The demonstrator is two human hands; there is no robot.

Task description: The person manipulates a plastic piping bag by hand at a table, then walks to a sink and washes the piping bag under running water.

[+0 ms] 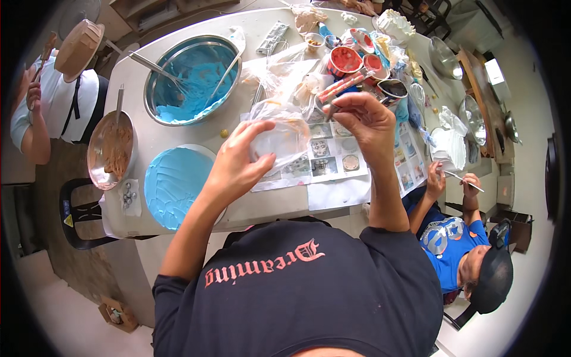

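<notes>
My left hand (241, 160) is curved, thumb and index finger apart, at the near side of a clear plastic tub (280, 145) smeared with orange. Whether it grips the tub cannot be told. Raised above the printed picture sheets (323, 154), my right hand (366, 127) pinches a small grey piece (329, 112), perhaps a metal piping nozzle, mostly hidden by the fingers. Left of my left forearm sits a round cake covered in blue cream (176, 185). Clear plastic bags (285, 73) lie crumpled beyond the tub.
A steel bowl (149, 96) of blue cream holds a whisk (154, 67); another bowl (129, 151) holds brown cream. Red-stained cups (345, 61) and piping bags crowd the back right. One person (455, 250) sits at right; another (67, 107) stands at left by a brown cake (80, 49).
</notes>
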